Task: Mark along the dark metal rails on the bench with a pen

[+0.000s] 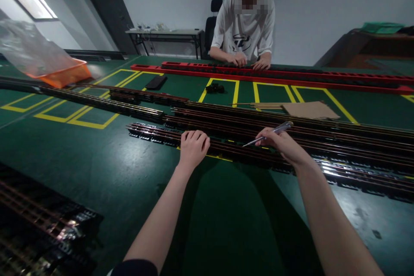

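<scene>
My left hand lies over a long black strip with copper-coloured rods, its fingers bent round the far edge. In my right hand is a slim screwdriver with a see-through handle, held like a pen. Its thin shaft slants down to the left, and the tip is at or just above the same strip, right of my left hand. Whether the tip touches is hard to tell. Several similar strips lie alongside, just beyond both hands.
Across the green table, a co-worker in a white shirt has both hands at a long red rail. An orange bin with a plastic bag, a phone, small black parts and cardboard lie there. More strips sit lower left.
</scene>
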The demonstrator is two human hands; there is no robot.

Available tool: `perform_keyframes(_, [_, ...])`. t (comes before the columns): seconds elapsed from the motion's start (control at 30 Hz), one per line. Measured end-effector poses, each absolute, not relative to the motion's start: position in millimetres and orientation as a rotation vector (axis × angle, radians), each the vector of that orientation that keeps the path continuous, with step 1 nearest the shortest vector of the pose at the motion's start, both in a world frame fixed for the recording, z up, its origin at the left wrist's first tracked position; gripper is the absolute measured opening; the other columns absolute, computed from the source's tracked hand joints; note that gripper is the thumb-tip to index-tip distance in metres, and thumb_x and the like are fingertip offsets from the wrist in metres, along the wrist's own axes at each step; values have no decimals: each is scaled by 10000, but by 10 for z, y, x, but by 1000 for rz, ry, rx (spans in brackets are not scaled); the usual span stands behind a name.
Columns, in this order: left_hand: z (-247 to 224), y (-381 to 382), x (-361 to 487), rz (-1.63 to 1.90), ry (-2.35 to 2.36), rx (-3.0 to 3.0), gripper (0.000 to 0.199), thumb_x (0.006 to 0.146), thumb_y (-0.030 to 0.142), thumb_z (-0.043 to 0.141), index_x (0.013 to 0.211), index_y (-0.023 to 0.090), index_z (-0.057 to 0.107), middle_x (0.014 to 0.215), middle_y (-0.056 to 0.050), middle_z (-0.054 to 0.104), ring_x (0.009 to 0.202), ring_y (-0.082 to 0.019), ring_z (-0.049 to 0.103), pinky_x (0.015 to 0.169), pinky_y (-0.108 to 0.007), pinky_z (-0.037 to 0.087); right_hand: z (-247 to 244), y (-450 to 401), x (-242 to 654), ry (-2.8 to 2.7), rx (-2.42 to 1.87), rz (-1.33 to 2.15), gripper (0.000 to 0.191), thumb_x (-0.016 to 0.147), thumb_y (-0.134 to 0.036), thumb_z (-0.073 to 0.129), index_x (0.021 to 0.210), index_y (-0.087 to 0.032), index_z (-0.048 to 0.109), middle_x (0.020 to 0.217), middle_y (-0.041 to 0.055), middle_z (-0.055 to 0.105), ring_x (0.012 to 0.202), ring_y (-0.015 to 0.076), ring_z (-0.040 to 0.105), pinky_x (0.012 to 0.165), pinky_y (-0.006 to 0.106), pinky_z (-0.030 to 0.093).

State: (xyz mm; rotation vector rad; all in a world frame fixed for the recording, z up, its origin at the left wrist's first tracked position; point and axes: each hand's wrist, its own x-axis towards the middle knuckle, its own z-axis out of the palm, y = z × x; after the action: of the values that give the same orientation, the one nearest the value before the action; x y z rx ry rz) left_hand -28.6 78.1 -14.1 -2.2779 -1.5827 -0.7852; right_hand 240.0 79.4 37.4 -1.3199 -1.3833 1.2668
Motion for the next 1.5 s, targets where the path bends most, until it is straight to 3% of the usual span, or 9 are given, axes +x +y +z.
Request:
perform_keyframes(0.3, [-136, 732, -129, -868, -1399, -2462, 223, 914, 261, 425, 1009, 185, 612, 1019, -51, 683, 965, -193, 601, 935, -387, 347, 355, 795, 2522, -1335, -1343, 1259, 228, 691, -392, 648, 622, -175, 635, 634, 32, 634, 660, 166, 599, 713, 303, 490])
perform_keyframes(1.07, [-118, 795, -187, -728, -1270, -2564, 260, 937, 283, 403, 993, 253, 656, 1015, -13, 663, 901, -179, 586, 771, -345, 390, 347, 809, 2537, -1285, -1353, 1237, 252, 673, -417, 675, 617, -173, 642, 605, 30, 621, 630, 161, 585, 696, 311, 491])
perform_keyframes(1.5, [-68, 849, -483, -698, -1435, -2532, 267, 933, 281, 401, 972, 248, 663, 1021, -21, 663, 915, -186, 598, 824, -361, 393, 311, 801, 2266, -1321, -1243, 1273, 206, 726, -377, 633, 681, -177, 651, 640, 19, 635, 663, 148, 595, 699, 285, 475])
